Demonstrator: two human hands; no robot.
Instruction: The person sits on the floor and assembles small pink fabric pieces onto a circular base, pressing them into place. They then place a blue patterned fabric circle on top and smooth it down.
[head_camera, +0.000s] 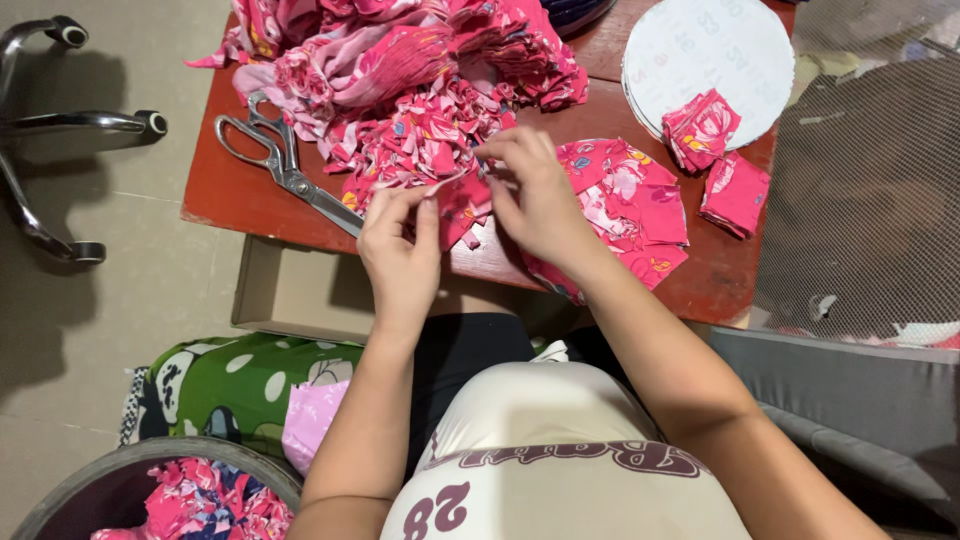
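Both my hands pinch one small piece of pink floral fabric (462, 203) over the front of a red wooden table (230, 195). My left hand (400, 245) holds its lower left edge. Fingers of my right hand (535, 190) grip its upper edge. A pile of cut pink scraps (415, 140) lies just behind my hands. A stack of rounded pink fabric pieces (635, 200) sits under and right of my right wrist.
Large metal scissors (280, 165) lie left of my hands. Bunched pink cloth (370, 50) fills the table's back. A white round disc (710, 55) with folded pink squares (715, 150) is at right. A basin of fabric (190, 495), green spotted cloth (240, 385), chair legs (60, 120) stand left.
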